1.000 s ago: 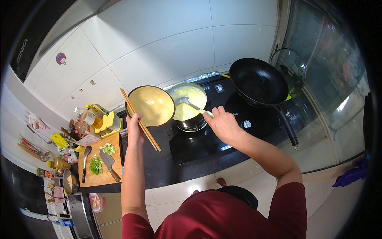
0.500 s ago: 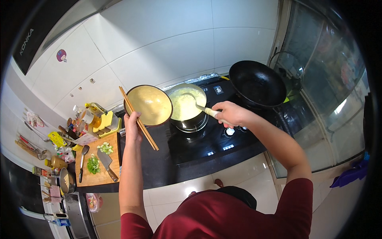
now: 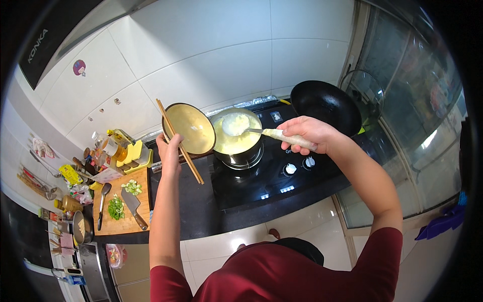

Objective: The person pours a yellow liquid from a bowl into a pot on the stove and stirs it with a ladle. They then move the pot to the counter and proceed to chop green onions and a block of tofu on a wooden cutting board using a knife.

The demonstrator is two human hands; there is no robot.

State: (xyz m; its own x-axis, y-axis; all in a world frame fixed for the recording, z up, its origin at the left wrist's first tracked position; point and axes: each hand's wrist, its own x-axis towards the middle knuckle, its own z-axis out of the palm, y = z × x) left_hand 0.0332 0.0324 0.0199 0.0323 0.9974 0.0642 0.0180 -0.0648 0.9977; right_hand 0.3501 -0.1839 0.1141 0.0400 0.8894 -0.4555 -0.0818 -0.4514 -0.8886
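Your left hand (image 3: 171, 151), closed, holds the bowl (image 3: 195, 119) and chopsticks (image 3: 193, 168); your right hand (image 3: 307, 135) is closed round the ladle (image 3: 267, 132) over the pot (image 3: 241, 157). If the ladle tips, its content (image 3: 243, 122) may spill; if your left grip loosens, chopsticks may slide.

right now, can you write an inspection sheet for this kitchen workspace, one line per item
Surface: dark counter; black cooktop.
Things in use: bowl, chopsticks, ladle, pot.
Clutter: cutting board bearing knife, dark utensil and chopped greens; wok right of the pot.
Left grip: closed on bowl and chopsticks.
Right grip: closed on the ladle's handle.
Cables: nothing seen; a yellow tube-like piece shows behind the cooktop.
Surroundings: tiled wall behind; glass panels to the right.
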